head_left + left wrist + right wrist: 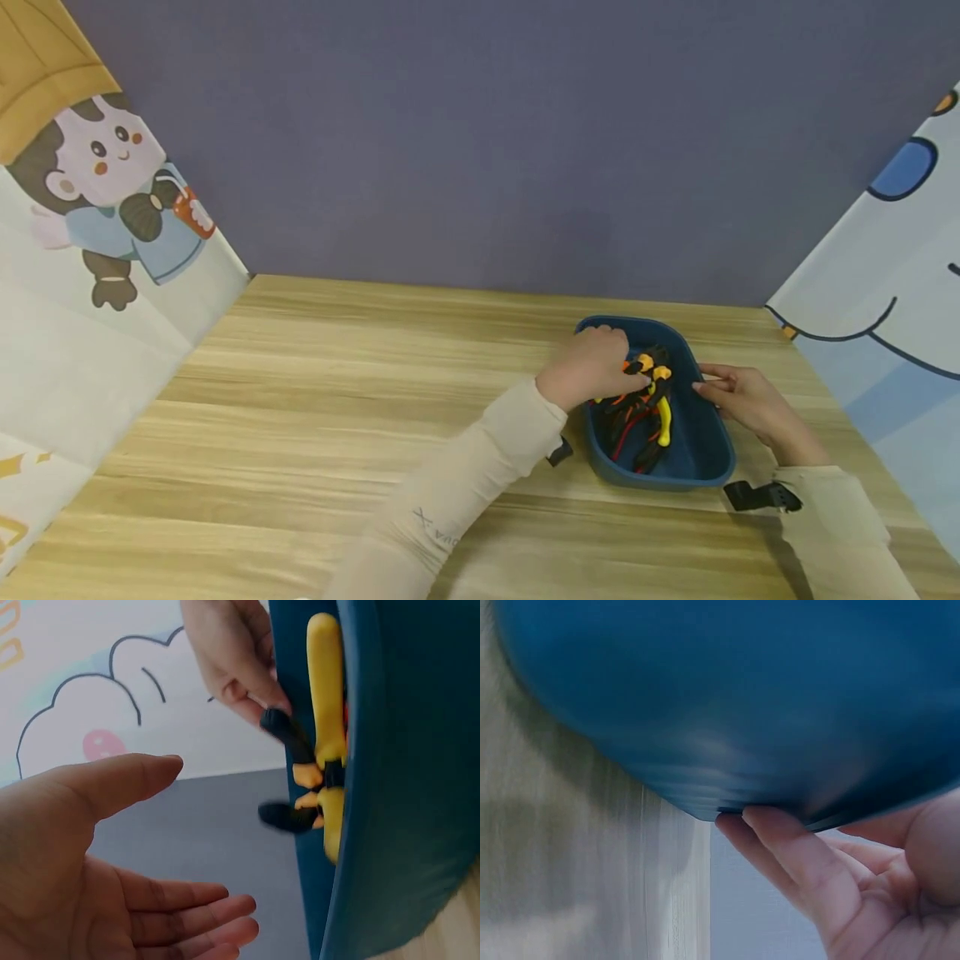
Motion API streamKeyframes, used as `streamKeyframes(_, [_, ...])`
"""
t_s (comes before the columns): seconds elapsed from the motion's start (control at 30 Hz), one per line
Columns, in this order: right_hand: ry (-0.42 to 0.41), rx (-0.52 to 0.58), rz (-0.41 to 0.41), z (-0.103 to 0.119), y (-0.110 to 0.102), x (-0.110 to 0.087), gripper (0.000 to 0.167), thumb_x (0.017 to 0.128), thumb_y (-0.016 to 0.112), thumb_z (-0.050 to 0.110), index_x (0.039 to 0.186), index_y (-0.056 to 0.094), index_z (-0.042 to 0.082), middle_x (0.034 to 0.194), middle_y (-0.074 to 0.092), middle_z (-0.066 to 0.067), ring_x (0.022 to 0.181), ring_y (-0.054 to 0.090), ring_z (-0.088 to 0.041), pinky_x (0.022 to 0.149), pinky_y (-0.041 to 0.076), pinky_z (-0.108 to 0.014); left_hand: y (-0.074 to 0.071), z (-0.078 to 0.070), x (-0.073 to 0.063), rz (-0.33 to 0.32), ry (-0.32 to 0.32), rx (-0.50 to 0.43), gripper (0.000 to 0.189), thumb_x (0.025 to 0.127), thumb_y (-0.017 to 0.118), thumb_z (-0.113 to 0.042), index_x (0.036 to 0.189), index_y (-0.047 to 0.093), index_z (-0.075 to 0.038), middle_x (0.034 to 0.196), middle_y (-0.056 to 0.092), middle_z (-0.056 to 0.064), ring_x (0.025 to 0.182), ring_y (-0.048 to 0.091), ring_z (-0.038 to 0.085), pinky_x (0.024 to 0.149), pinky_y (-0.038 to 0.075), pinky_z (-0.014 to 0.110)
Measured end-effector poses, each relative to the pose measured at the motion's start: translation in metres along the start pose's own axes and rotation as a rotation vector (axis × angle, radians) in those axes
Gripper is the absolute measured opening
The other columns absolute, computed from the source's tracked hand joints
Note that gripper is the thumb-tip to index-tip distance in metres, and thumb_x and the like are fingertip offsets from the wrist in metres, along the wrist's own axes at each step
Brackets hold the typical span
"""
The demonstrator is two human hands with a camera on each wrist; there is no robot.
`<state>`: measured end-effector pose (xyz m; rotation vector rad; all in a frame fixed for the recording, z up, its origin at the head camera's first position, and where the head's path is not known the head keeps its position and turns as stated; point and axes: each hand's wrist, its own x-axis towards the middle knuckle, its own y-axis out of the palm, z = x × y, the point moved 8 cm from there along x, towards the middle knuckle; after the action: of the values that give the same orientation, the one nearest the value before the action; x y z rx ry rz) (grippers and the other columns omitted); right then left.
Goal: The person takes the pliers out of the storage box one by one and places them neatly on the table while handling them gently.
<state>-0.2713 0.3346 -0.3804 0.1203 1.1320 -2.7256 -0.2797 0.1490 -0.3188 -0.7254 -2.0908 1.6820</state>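
A deep blue plastic bin holds several pliers-like hand tools in a heap. One pair of pliers has a yellow handle; others show black, orange and red parts. My left hand is over the bin's left side, and in the left wrist view its thumb and fingers are spread apart with nothing between them. Beyond those fingertips, yellow-handled pliers and black handles stick up past the rim. At the bin's right rim, my right hand pinches the edge, its fingertips against the outer wall.
The bin rests on a wood-grain table, toward its right side. A grey-blue panel rises behind the table. Printed cartoon panels flank it, with a child figure on the left. A dark strap mount sits at the right wrist.
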Motion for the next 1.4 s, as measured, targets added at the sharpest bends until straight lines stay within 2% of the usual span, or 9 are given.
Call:
streamKeyframes(0.1, [0.005,-0.005,-0.003,-0.001,0.0,-0.001,0.057,0.099,0.047,0.023,0.137,0.031,-0.017,0.117,0.056,-0.034,0.081,0.058,0.001,0.067,0.053,-0.03,0.003,-0.009,0.004,0.015,0.009,0.021,0.037,0.088,0.056,-0.055,0.082,0.061,-0.019,0.086,0.058,-0.005,0.07,0.053,0.009,0.063,0.045,0.022])
streamKeyframes(0.37, [-0.005,0.0,-0.007,0.0,0.0,0.0,0.058,0.099,0.047,0.025,0.138,0.031,-0.016,0.115,0.059,-0.031,0.077,0.059,0.0,0.064,0.052,-0.027,0.011,-0.021,0.017,0.047,-0.041,0.111,0.039,0.086,0.055,-0.059,0.089,0.069,-0.023,0.099,0.063,-0.006,0.091,0.057,0.011,0.081,0.046,0.023])
streamKeyframes(0.53, [0.002,-0.009,0.005,0.0,0.002,0.0,0.059,0.1,0.047,0.025,0.138,0.03,-0.016,0.121,0.054,-0.034,0.091,0.061,-0.012,0.071,0.054,-0.033,0.021,-0.023,0.027,0.098,-0.123,0.078,0.046,0.084,0.055,-0.062,0.111,0.066,-0.026,0.122,0.057,-0.007,0.112,0.051,0.013,0.093,0.043,0.027])
streamKeyframes(0.6, [0.002,-0.009,0.004,0.0,0.002,0.0,0.059,0.1,0.047,0.025,0.138,0.03,-0.016,0.118,0.056,-0.033,0.091,0.061,-0.013,0.071,0.054,-0.033,0.025,-0.024,0.031,0.118,-0.149,0.063,0.048,0.084,0.055,-0.063,0.117,0.063,-0.029,0.126,0.054,-0.008,0.115,0.049,0.012,0.092,0.044,0.027])
streamKeyframes(0.7, [0.01,0.017,0.013,0.0,0.002,0.0,0.058,0.1,0.047,0.024,0.139,0.029,-0.015,0.083,0.064,-0.019,0.068,0.056,-0.006,0.062,0.051,-0.03,0.031,-0.027,0.035,0.157,-0.174,0.039,0.045,0.083,0.056,-0.063,0.119,0.061,-0.036,0.128,0.052,-0.012,0.117,0.048,0.01,0.087,0.046,0.025])
streamKeyframes(0.83, [0.013,0.064,0.028,0.0,0.002,-0.001,0.058,0.1,0.046,0.021,0.141,0.026,-0.014,0.056,0.041,0.006,0.047,0.037,-0.008,0.054,0.045,-0.029,0.036,-0.03,0.036,0.206,-0.189,0.02,0.043,0.083,0.058,-0.062,0.121,0.058,-0.043,0.13,0.051,-0.02,0.116,0.05,0.007,0.076,0.048,0.021])
streamKeyframes(1.1, [-0.004,0.083,0.015,0.002,0.0,-0.001,0.056,0.1,0.047,0.019,0.139,0.027,-0.016,0.057,0.045,0.008,0.047,0.037,-0.006,0.053,0.044,-0.027,0.04,-0.035,0.038,0.187,-0.158,0.07,0.035,0.084,0.06,-0.058,0.111,0.065,-0.036,0.128,0.054,-0.013,0.114,0.051,0.01,0.085,0.047,0.024])
streamKeyframes(1.23, [-0.013,0.072,0.011,0.002,0.0,-0.002,0.056,0.099,0.047,0.018,0.139,0.027,-0.016,0.057,0.044,0.008,0.047,0.037,-0.007,0.05,0.042,-0.028,0.044,-0.035,0.038,0.192,-0.163,0.089,0.039,0.084,0.059,-0.058,0.118,0.061,-0.039,0.13,0.053,-0.013,0.116,0.05,0.011,0.088,0.047,0.026])
streamKeyframes(1.4, [-0.026,0.068,0.003,0.002,-0.001,-0.002,0.056,0.099,0.048,0.019,0.139,0.029,-0.016,0.057,0.045,0.008,0.047,0.038,-0.006,0.048,0.04,-0.028,0.044,-0.033,0.04,0.177,-0.191,0.063,0.04,0.083,0.062,-0.056,0.118,0.062,-0.037,0.12,0.058,-0.014,0.105,0.055,0.008,0.076,0.049,0.024])
